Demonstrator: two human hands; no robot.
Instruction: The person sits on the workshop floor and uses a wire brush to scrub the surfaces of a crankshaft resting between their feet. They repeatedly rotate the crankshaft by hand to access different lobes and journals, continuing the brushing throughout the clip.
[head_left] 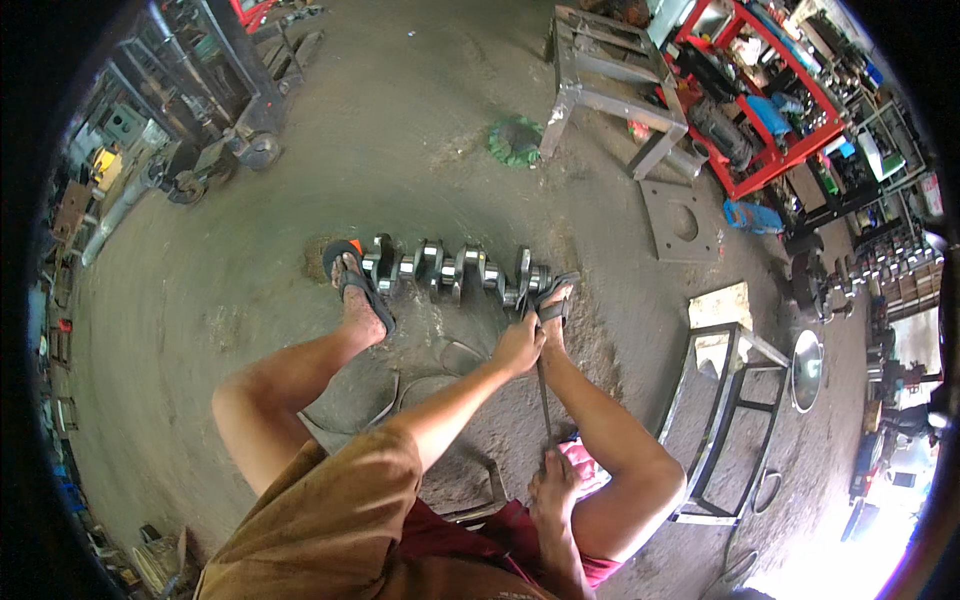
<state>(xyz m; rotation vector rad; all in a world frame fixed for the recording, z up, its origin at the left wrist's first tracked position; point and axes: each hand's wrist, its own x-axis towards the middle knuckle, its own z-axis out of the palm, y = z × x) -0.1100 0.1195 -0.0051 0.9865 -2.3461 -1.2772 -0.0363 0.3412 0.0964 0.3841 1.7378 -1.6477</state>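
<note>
A shiny metal crankshaft point(452, 270) lies across the floor between my two sandalled feet. My left hand point(520, 346) reaches down to its right end, beside my right foot, and is closed on a narrow dark strip point(545, 400). The strip runs from there back toward my body. Its near part is in my closed right hand point(553, 488), in front of my right thigh. Whether the strip loops round the crankshaft's end is hidden by my left hand. A pink and white cloth point(585, 464) shows between my right hand and right leg.
Loose thin bands point(350, 425) lie on the floor between my legs. To the right stand a metal frame point(735, 420) and a round metal bowl point(807, 370). Ahead are a steel stand point(615, 100), a holed plate point(683, 222) and a red rack point(790, 155). Machinery point(195, 90) stands far left.
</note>
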